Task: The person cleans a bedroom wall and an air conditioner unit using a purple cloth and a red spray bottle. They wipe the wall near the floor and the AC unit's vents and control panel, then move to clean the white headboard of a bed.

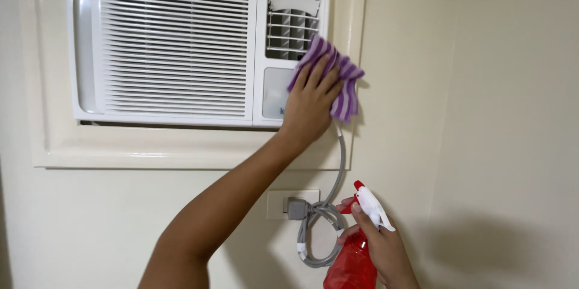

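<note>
Purple-and-white striped cloth (338, 78), red spray bottle (351, 268), white air conditioner (175, 41), grey cord (325, 228)

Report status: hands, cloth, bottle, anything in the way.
Left hand presses purple cloth on air conditioner. Right hand grips red spray bottle. Grey cord hangs between them.
</note>
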